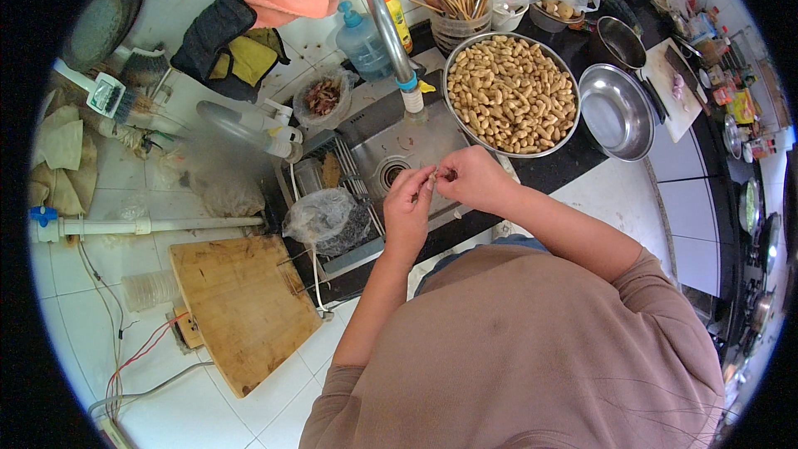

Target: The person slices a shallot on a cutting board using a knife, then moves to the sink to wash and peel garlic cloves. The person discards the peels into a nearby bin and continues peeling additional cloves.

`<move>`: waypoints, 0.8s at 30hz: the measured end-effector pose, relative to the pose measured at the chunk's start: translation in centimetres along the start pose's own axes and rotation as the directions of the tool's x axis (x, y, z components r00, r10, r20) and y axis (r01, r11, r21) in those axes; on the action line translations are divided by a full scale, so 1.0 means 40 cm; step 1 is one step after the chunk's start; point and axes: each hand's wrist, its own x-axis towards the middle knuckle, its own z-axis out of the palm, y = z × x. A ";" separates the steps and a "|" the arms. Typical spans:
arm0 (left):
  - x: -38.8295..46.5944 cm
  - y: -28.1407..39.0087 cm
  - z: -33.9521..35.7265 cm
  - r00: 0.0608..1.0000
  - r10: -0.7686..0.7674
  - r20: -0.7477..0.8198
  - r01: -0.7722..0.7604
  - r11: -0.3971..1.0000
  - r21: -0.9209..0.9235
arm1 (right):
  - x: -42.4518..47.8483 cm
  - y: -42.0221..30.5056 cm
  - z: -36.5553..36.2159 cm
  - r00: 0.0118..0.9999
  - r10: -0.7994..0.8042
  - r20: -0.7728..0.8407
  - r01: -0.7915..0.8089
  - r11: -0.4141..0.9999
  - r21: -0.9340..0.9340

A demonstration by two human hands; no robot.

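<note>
My left hand [406, 202] and my right hand [472, 178] meet over the front of a stainless steel sink [408, 134]. Between their fingertips is a small pale piece [432, 178], mostly covered by the fingers, so I cannot tell exactly what it is. A few brownish scraps of skin lie on the sink floor near the drain [393, 173]. Just beyond my right hand stands a wide metal basin [446, 90] heaped with unshelled peanuts [512, 95].
A curved metal faucet [389, 37] rises behind the sink. On the right are an empty steel bowl [617, 112] and a white cutting board [686, 112] with a cleaver [679, 68]. A plastic-lined bowl of reddish skins [322, 96] stands at the back left. A wooden board [243, 305] leans left.
</note>
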 end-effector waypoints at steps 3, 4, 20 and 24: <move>-0.001 0.001 0.003 0.999 0.045 -0.007 -0.045 0.999 -0.006 | 0.000 -0.003 -0.003 0.994 0.111 0.011 -0.111 0.992 0.052; -0.002 0.002 0.004 0.998 0.061 -0.010 -0.061 0.998 -0.002 | 0.000 -0.004 -0.005 0.987 0.156 0.021 -0.157 0.985 0.071; -0.020 -0.013 0.023 0.985 -0.053 -0.163 0.028 0.988 -0.153 | 0.005 0.010 0.001 0.904 0.381 0.193 -0.427 0.799 0.423; -0.017 -0.031 0.014 0.955 -0.296 -0.018 0.263 0.873 -0.411 | 0.002 -0.005 -0.012 0.886 0.406 0.222 -0.463 0.752 0.470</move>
